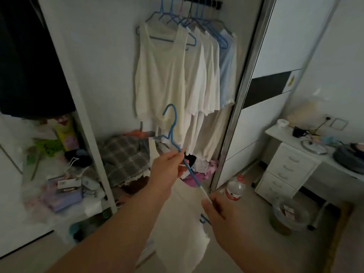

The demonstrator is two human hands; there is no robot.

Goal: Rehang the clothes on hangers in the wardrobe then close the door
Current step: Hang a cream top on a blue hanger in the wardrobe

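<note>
Hands: left hand (pixel 169 165) pinches blue hanger (pixel 173 138) mid-frame; right hand (pixel 218 208) grips its lower arm with the white vest (pixel 181 219) | Purpose: judged, hanger held slanted to thread the strap | Rail (pixel 201 2), top centre, carries hung shirts (pixel 177 75) | Door (pixel 262 79), right, open | Writing: none legible, bottle (pixel 234 189) label blurred

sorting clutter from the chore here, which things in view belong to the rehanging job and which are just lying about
Job: blue hanger, white top, left hand, right hand, rail, hung clothes, sliding door.

Lying about: plaid cloth, plastic bottle, drawer unit.
</note>
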